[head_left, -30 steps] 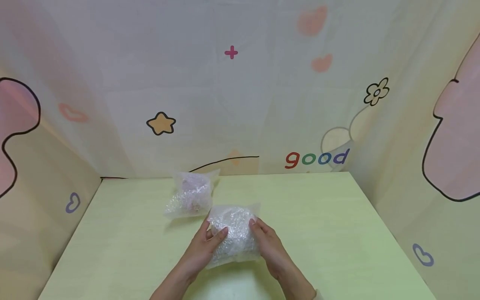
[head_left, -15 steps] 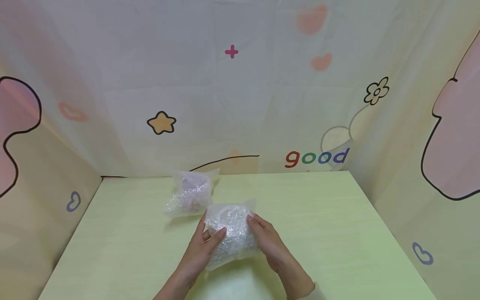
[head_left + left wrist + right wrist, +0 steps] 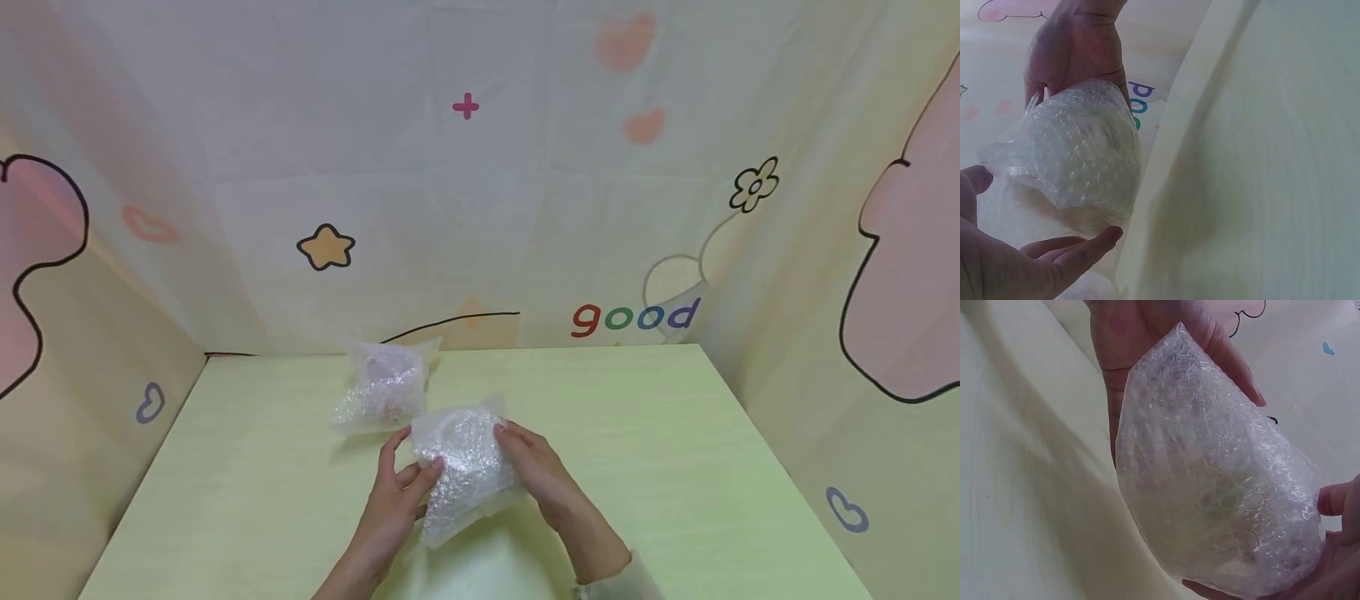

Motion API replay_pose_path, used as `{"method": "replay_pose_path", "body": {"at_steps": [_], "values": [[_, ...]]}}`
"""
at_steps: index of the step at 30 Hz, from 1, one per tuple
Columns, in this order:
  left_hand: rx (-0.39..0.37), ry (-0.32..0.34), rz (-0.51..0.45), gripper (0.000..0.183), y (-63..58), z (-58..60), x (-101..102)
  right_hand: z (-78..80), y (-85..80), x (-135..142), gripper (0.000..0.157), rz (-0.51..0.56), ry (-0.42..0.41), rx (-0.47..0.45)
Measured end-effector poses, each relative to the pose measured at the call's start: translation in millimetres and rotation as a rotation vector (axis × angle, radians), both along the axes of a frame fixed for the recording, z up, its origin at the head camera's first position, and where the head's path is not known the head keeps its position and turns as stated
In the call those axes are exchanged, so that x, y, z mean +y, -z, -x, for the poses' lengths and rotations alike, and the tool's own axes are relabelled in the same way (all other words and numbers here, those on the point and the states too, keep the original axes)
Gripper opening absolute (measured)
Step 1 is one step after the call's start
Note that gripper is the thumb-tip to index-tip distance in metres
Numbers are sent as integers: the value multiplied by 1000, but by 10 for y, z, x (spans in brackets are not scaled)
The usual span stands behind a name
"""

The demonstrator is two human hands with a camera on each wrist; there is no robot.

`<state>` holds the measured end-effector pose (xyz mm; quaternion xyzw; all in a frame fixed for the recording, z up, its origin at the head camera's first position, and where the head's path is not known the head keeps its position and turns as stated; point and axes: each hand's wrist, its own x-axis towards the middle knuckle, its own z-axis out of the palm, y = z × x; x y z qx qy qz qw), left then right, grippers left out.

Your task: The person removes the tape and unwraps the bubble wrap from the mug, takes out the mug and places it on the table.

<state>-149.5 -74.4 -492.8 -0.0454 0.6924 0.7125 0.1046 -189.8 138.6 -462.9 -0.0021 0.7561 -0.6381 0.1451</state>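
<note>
A clear bubble-wrap pouch (image 3: pixel 472 454) is held up off the table between two hands, tilted with its lower left corner hanging down. My left hand (image 3: pixel 390 504) holds its left side, thumb on the near face and index fingertip at the upper left edge. On the opposite side, my right hand (image 3: pixel 551 479) grips it with the thumb on the front and the other fingers behind, hidden. In the right wrist view, a faint greenish patch shows through the bubble wrap (image 3: pixel 1216 494). The left wrist view has the left fingers (image 3: pixel 1085 259) under the wrapped bundle (image 3: pixel 1085 144).
A second bubble-wrapped bundle (image 3: pixel 386 387), pinkish inside, sits on the table farther back, left of the held pouch. The pale green tabletop (image 3: pixel 637 450) ends at a printed cloth backdrop (image 3: pixel 525 208), with more cloth at both sides.
The pouch has tilted, its lower left corner swinging down and its right side rising. My left hand has shifted its hold, index finger now spread away from the thumb. The rear bundle has stayed put.
</note>
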Motion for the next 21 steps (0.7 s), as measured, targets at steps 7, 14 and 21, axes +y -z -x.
{"method": "replay_pose_path", "body": {"at_steps": [7, 14, 21], "values": [[9, -36, -72, 101, 14, -8, -8, 30, -4, 5, 58, 4, -25, 15], [-7, -23, -96, 96, 43, -18, -44, 121, -14, 36, 54, -27, -57, 13], [-17, -33, -65, 86, 71, -37, -90, 184, -61, 31, 51, -67, -71, 5]]}}
